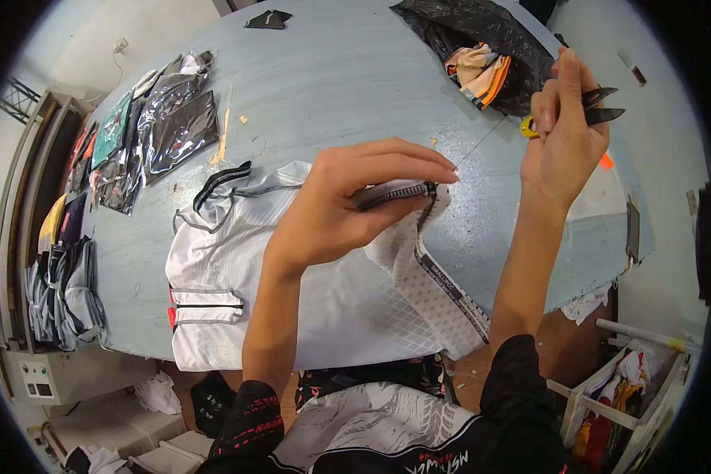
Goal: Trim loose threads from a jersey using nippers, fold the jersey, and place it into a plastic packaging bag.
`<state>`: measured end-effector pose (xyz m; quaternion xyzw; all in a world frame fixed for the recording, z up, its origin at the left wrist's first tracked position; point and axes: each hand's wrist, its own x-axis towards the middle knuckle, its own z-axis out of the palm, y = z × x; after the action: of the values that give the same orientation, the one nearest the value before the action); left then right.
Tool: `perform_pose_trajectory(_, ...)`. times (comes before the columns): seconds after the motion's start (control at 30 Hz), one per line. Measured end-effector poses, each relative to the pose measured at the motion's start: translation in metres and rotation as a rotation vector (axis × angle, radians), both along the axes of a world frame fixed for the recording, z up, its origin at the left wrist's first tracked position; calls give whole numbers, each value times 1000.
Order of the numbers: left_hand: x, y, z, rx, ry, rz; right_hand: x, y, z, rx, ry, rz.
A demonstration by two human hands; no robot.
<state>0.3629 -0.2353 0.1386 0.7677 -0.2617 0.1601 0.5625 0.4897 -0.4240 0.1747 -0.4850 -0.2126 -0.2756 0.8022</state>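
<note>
A white jersey (340,332) with dark overlocked seams lies across the table, inside out. My left hand (347,197) pinches a seamed corner of it between thumb and fingers, lifted off the tabletop. From that corner a fine thread (479,148) stretches up to the right, toward my right hand (565,130). My right hand is closed around small scissors (604,115) with dark blades and a yellow handle. Their blades are parted and point right, away from the jersey. Whether my right fingers also grip the thread's end is too small to tell.
Clear-bagged garments (174,126) are piled at the table's left, above folded grey ones (63,292). A black plastic bag (521,55) with an orange-edged garment (479,73) lies at the far right. A dark scrap (268,20) sits far back. A crate of cloth (620,419) stands lower right.
</note>
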Motion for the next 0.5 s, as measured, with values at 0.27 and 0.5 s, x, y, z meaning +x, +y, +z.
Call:
perform_pose_trajectory(0.27,-4,2,-7,-138,170,-51,22,-28,-3,88,24,22)
perform_pose_trajectory(0.5,-2,4,-6,-117,199,-93,27,-40,4,151,20,-13)
